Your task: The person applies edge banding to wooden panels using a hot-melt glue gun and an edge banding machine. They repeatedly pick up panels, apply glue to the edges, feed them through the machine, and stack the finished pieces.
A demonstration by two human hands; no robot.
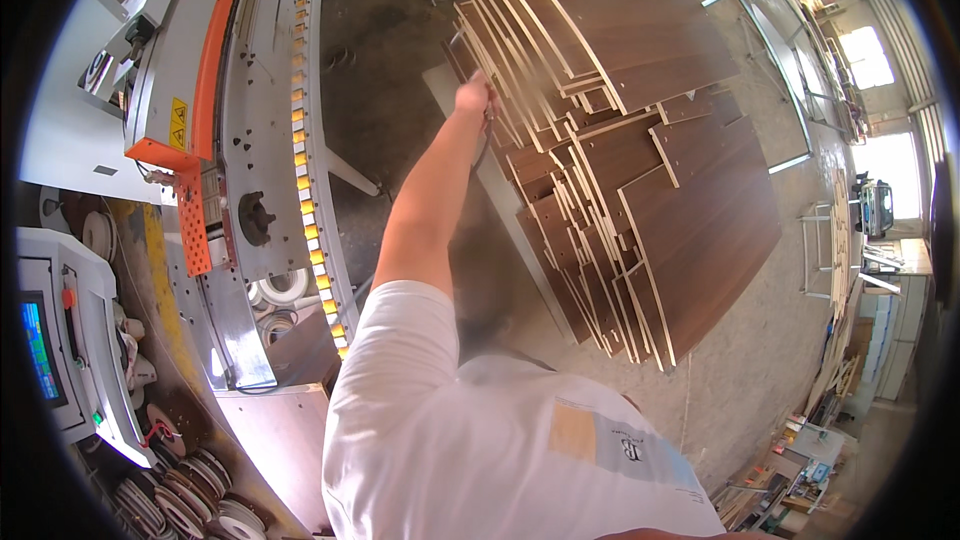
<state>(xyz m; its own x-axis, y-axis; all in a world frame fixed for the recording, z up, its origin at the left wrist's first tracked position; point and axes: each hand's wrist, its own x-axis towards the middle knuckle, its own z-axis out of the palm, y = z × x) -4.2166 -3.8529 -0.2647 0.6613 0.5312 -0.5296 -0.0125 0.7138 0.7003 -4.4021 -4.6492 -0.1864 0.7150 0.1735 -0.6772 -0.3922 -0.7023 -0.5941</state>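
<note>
My left arm reaches forward to the near left side of a stack of dark brown wood-look panels (690, 230) with pale edges. At the stack's left edge my left hand (477, 95) is closed, its fingers partly hidden. A thin dark hose-like piece (483, 148) hangs below the hand beside my forearm. What the fingers grip is too small to make out. The panels lie in uneven layers, and those right beside the hand are blurred. Only a sliver of skin from my right arm shows at the lower edge; my right hand is out of view.
On the left runs a long machine with an orange guard (222, 40) and a row of yellow rollers (311, 230). A control panel with a screen (42, 345) and several edging rolls (185, 495) stand lower left. A metal frame (790, 90) is beyond the stack.
</note>
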